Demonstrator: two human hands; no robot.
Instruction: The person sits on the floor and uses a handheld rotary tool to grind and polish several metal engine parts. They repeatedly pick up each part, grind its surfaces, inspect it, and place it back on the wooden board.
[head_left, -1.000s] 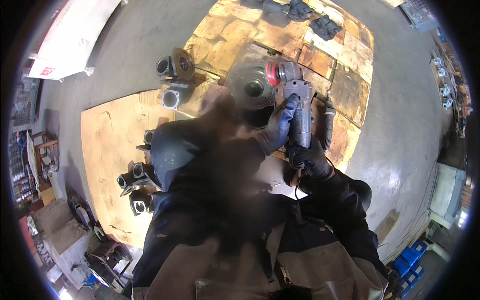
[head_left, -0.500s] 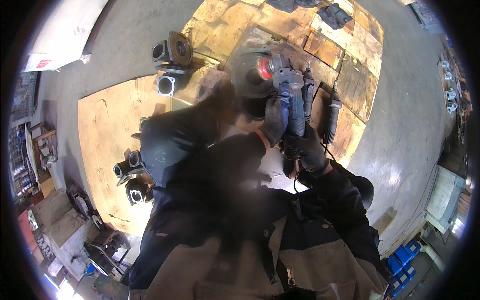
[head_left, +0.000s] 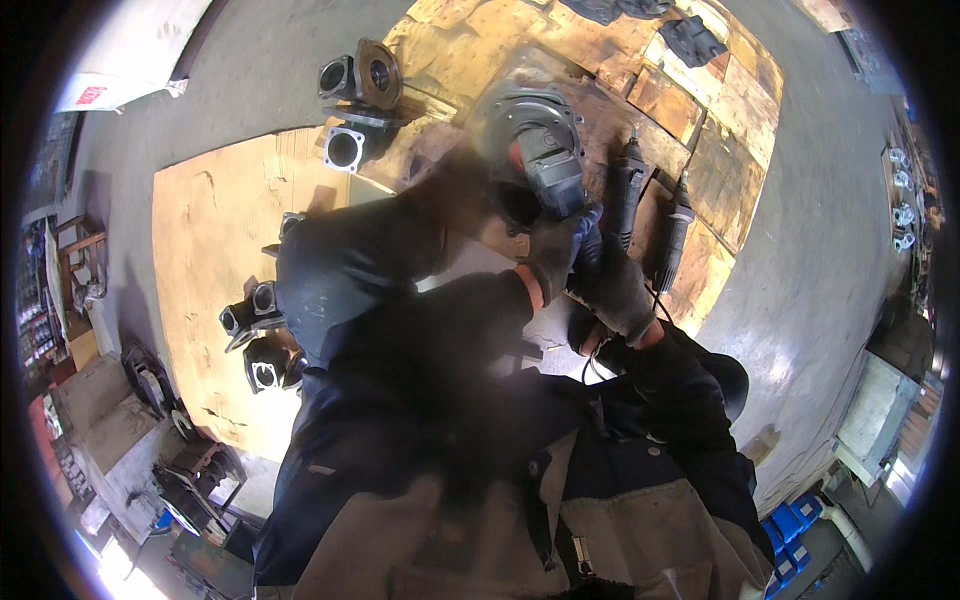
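Observation:
An angle grinder (head_left: 552,172) is held between both of my gloved hands. My left hand (head_left: 556,248) is closed around its body, just behind the gear head. Further back, my right hand (head_left: 618,298) grips the rear of the handle. The grinder's head lies over the opening of a round, flanged metal housing (head_left: 540,98) on the wooden work surface. Only a sliver of the red disc shows; the rest is hidden by the head. To the right of my hands lie two slim straight grinders (head_left: 626,185) (head_left: 677,240).
Square-flanged metal castings (head_left: 345,150) stand at the upper left beside a round-flanged one (head_left: 379,75). More castings (head_left: 262,305) rest on a cardboard sheet (head_left: 215,250) by my left leg. Dark cloths (head_left: 692,42) lie at the far edge. Blue bins (head_left: 790,525) sit lower right.
The grinder's head has turned and tipped over the housing's opening, so its red disc is now mostly hidden. Both hands have kept their grip. The whole view has shifted slightly.

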